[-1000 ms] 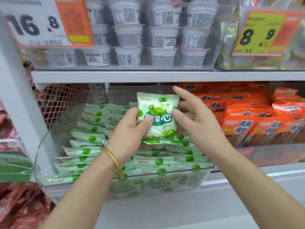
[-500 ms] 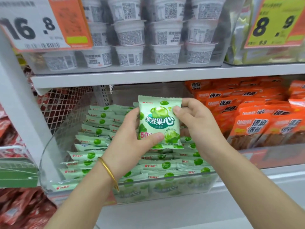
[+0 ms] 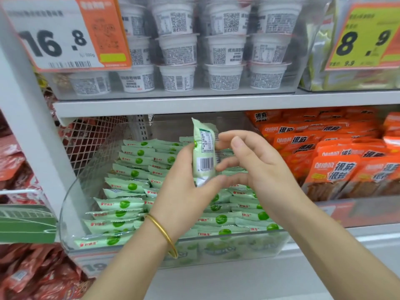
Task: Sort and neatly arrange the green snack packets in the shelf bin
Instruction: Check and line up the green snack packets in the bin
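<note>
Pale green crinkly foil snack packet [image 3: 205, 158] stands upright, barcode side out, above the clear plastic shelf bin [image 3: 65, 230]. Left hand [image 3: 184, 191] pinches its lower half btwn thumb & fingers. Right hand [image 3: 262, 169] is just beside it, fingers apart, holding nothing. Prob light, soft, slippery: grip the sealed edges, not the puffy middle

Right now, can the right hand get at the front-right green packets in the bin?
Probably yes. The right hand holds nothing and hovers over those front-right green packets; the bin is open-topped, and the left hand gripping the upright packet is off to the side.
</note>
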